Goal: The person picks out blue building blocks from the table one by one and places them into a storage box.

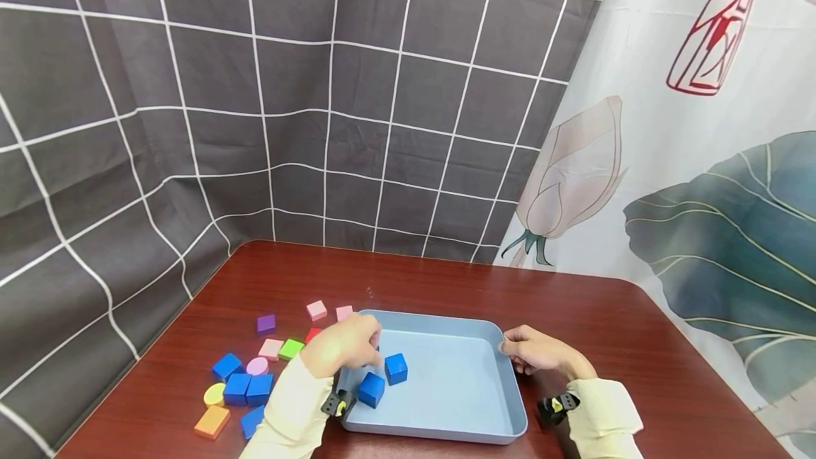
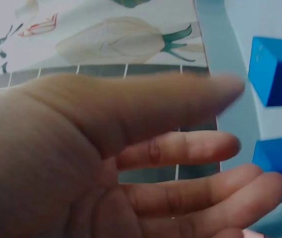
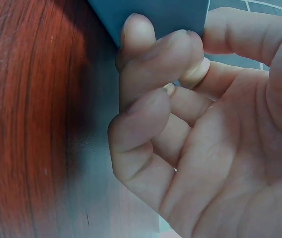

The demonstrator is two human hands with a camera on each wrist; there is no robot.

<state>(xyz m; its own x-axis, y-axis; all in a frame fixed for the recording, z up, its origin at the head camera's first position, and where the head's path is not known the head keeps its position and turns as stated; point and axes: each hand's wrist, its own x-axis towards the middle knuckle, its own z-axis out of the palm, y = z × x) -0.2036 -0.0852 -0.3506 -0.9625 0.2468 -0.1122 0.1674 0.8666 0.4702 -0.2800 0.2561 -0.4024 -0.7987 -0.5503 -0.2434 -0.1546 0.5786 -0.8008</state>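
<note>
A light blue tray (image 1: 455,381) lies on the table with two blue cubes plainly visible in its left part, one cube (image 1: 396,368) behind the other cube (image 1: 371,389). A bit of a third blue piece shows under the left fingers. My left hand (image 1: 344,344) hovers over the tray's left side. In the left wrist view its thumb and fingers (image 2: 200,191) stand apart with nothing between them, the fingertips overlapping a blue cube (image 2: 274,151). At the tray's right rim, my right hand (image 1: 538,351) pinches the wall (image 3: 170,17) between thumb and curled fingers.
Left of the tray several loose blocks lie on the brown table (image 1: 395,271): blue cubes (image 1: 236,389), an orange block (image 1: 212,421), a yellow disc (image 1: 214,394), a pink disc (image 1: 258,366), a green block (image 1: 291,349) and a purple block (image 1: 265,324). A grey checked curtain (image 1: 357,140) hangs behind.
</note>
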